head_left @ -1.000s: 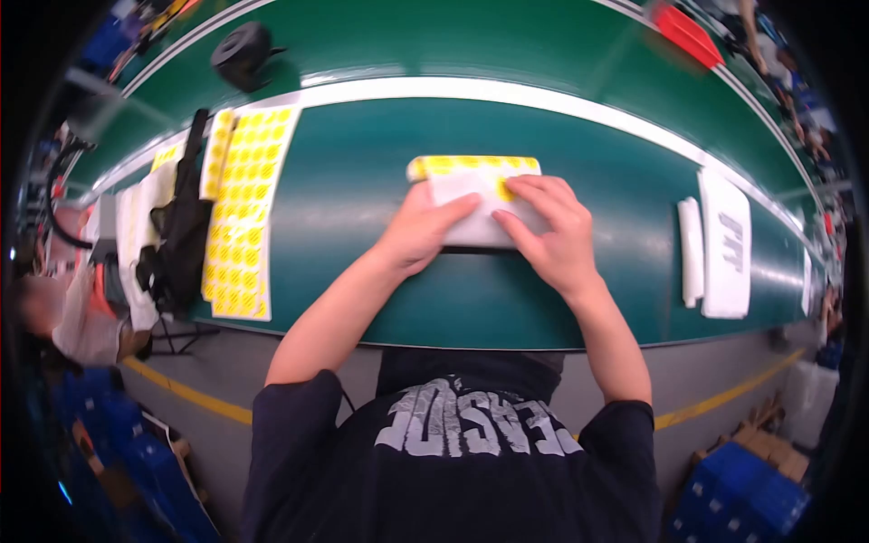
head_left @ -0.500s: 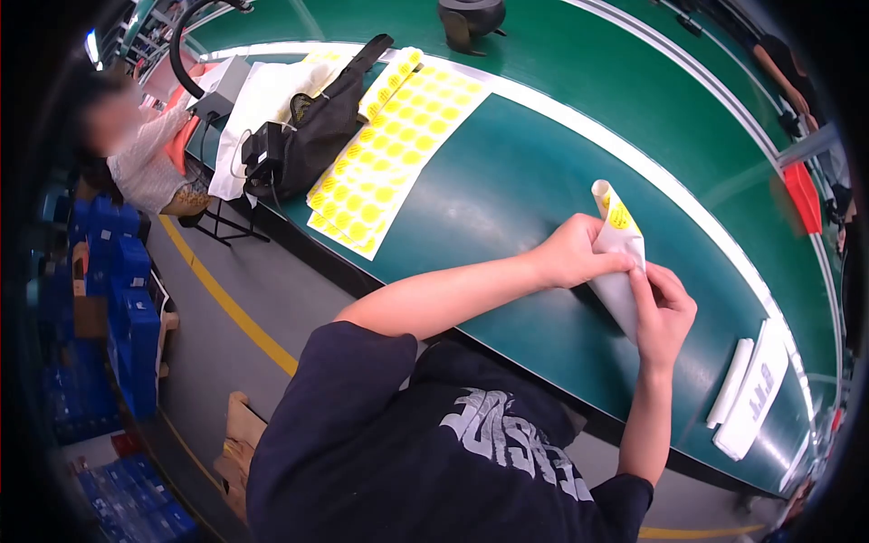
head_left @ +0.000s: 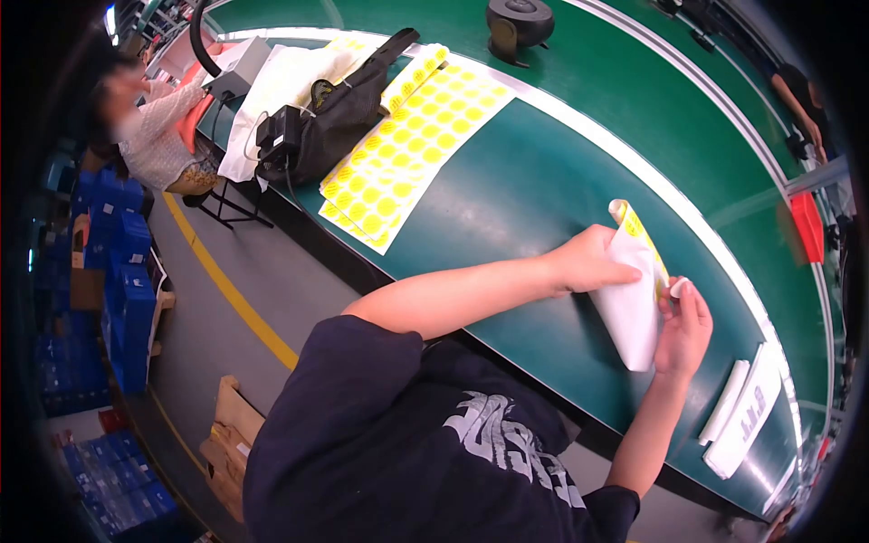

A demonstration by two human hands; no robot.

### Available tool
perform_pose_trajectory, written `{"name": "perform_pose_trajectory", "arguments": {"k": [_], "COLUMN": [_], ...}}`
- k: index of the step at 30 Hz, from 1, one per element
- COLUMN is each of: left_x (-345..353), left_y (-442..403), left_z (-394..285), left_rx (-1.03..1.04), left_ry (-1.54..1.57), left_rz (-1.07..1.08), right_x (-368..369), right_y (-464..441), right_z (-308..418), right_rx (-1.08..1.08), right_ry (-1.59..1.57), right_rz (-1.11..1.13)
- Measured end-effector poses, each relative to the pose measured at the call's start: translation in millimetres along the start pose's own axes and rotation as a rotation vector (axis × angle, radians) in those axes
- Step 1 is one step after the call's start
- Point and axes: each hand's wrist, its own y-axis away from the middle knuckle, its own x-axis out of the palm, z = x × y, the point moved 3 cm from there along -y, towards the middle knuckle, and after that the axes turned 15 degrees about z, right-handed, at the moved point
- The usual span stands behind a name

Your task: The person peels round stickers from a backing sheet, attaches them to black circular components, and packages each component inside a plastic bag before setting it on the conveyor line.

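Observation:
A rolled sheet of yellow round stickers (head_left: 629, 317), white backing outward, is held above the green table. Its narrow end points away from me, with yellow stickers showing along the far edge. My left hand (head_left: 593, 262) is closed around the upper part of the roll, thumb lying across the white backing. At the sheet's right edge, my right hand (head_left: 685, 330) has its fingers bent and pinched on a small curled white piece, apparently the sheet's edge. Flat sheets of yellow round stickers (head_left: 412, 149) lie to the left on the table.
A black bag (head_left: 339, 136) and a black boxy device (head_left: 279, 136) sit left of the sheets. Folded white printed material (head_left: 747, 416) lies at the right end. A black round device (head_left: 520, 23) stands on the far green surface. A seated person (head_left: 163, 127) is at the left, near blue crates (head_left: 136, 317).
My right hand has shifted right and down, away from my left thumb, with the edge of the sheet. The white roll looks wider and more of it shows. The view has shifted slightly.

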Motion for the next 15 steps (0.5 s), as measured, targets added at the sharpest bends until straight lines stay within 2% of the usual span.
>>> {"name": "perform_pose_trajectory", "arguments": {"k": [2, 4, 10, 13, 15], "left_x": [-3.2, -6.9, -16.8, -27.3, -30.6], "left_y": [-0.7, -3.1, -2.3, -4.1, -2.5], "left_z": [2.1, 8.3, 6.8, 5.7, -3.8], "left_rx": [-0.066, -0.123, -0.326, -0.373, -0.327], "left_ry": [0.039, 0.045, -0.389, -0.639, -0.683], "left_rz": [-0.024, -0.022, -0.039, -0.050, -0.103], "right_x": [-11.1, -18.9, -14.1, -12.9, -13.4], "right_y": [1.6, 3.7, 4.2, 2.8, 3.6], "right_z": [4.0, 1.9, -13.1, -14.6, -13.2], "right_rx": [-0.052, -0.012, 0.104, 0.117, 0.120], "right_ry": [0.015, 0.065, 0.314, 0.363, 0.387], "right_rz": [-0.039, 0.052, 0.170, 0.212, 0.232]}}
